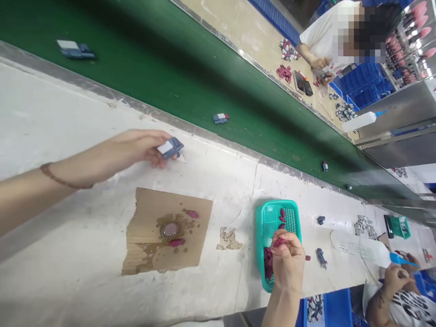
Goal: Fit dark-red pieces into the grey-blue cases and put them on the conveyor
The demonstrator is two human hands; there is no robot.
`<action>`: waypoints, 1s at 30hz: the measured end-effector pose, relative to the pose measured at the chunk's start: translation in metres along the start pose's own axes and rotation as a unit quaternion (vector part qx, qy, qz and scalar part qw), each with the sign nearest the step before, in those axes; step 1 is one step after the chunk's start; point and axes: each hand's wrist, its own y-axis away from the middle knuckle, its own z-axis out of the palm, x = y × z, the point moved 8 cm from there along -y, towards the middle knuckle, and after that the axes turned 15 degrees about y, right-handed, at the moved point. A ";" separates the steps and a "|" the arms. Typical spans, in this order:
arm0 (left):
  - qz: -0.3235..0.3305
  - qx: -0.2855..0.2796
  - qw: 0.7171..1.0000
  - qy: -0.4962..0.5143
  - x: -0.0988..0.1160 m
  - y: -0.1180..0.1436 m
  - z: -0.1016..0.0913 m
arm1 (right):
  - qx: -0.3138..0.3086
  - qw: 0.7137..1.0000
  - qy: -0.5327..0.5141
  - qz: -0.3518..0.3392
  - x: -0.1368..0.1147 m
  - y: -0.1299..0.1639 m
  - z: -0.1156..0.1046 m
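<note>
My left hand [136,150] reaches out over the white worktable and pinches a small blue-and-white part [170,147] near the metal edge of the green conveyor belt [163,68]. My right hand [288,261] hovers over a teal plastic basket [272,218] and holds a small dark red piece [278,242] between its fingertips. More dark red pieces [268,263] lie inside the basket. A stained piece of cardboard [150,209] with a small round metal part [169,230] and red bits lies between my arms.
Similar blue parts ride the belt [75,50], [220,118]. Loose blue parts [321,256] lie right of the basket. A co-worker's hands [397,277] work at the lower right. Across the belt another person [327,41] sits by piles of parts and blue crates [364,84].
</note>
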 end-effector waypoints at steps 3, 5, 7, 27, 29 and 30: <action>0.002 -0.056 0.998 0.037 -0.015 0.018 0.008 | -0.058 0.996 -0.066 -0.003 -0.014 0.000 0.037; 0.008 -0.086 0.994 0.066 -0.023 0.029 0.011 | -0.112 0.989 -0.100 0.017 -0.020 0.003 0.066; 0.017 -0.092 0.991 0.097 -0.027 0.040 0.012 | -0.168 0.979 -0.110 0.039 -0.022 0.009 0.097; -0.056 -0.017 0.942 0.329 -0.083 0.071 0.015 | -0.283 0.829 0.231 -0.424 -0.067 0.067 0.202; -0.057 -0.019 0.945 0.322 -0.087 0.073 0.014 | -0.268 0.827 0.242 -0.431 -0.068 0.067 0.202; -0.062 -0.027 0.945 0.319 -0.090 0.073 0.015 | -0.268 0.826 0.245 -0.430 -0.068 0.067 0.202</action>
